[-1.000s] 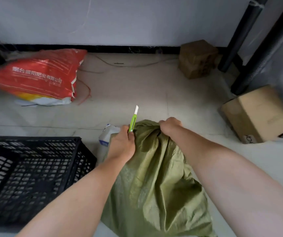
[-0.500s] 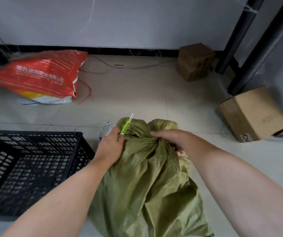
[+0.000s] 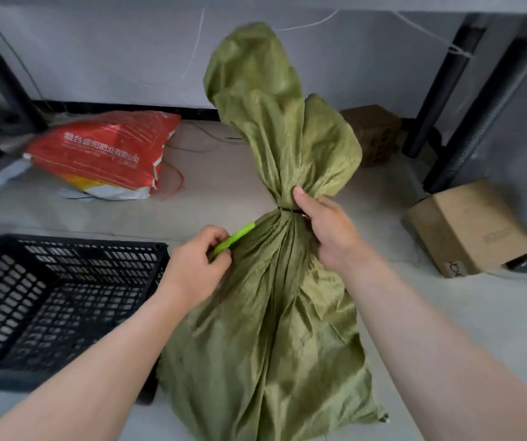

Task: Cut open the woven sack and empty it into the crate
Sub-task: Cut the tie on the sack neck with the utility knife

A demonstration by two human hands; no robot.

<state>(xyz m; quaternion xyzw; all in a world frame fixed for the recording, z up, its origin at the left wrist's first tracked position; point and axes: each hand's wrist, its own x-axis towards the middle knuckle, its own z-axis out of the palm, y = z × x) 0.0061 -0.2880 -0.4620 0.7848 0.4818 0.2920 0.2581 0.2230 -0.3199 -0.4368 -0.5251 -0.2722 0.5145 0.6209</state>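
While the sack stays tied, nothing can be emptied, so the cut comes first. Farthest left sits the black crate (image 3: pixel 58 300), open side up on the floor, its near corner just beside the sack's lower left edge. Behind it, well apart, lies a red printed bag (image 3: pixel 103 154) against the wall.

Next comes the left hand (image 3: pixel 195 268), its fingers (image 3: pixel 214 240) pinching a green utility knife (image 3: pixel 235 238). The handle points up and to the right, toward the neck of the sack; the blade end rests against or just under the gathered cloth, and I cannot tell whether any blade is out or already biting.

In the middle stands the green woven sack (image 3: pixel 262 329), its long axis running upright from the floor near the person up to the loose top, which flops above the tie. A dark tie (image 3: pixel 287 210) cinches the neck, and it lies up and to the right of the knife tip, near it.

Right of the neck, the right hand (image 3: pixel 326 230) has its fingers curled around the bunched cloth at the tie, thumb pressed on the fabric just above it, holding the neck up and taut.

The knife hand is the nearer one to the spot to be cut, and I judge the stroke must travel along the handle's line into the tie, away from the holding thumb, which sits close enough to be at risk.

Far right, two cardboard boxes (image 3: pixel 466 227) rest by the black shelf legs (image 3: pixel 440 87)
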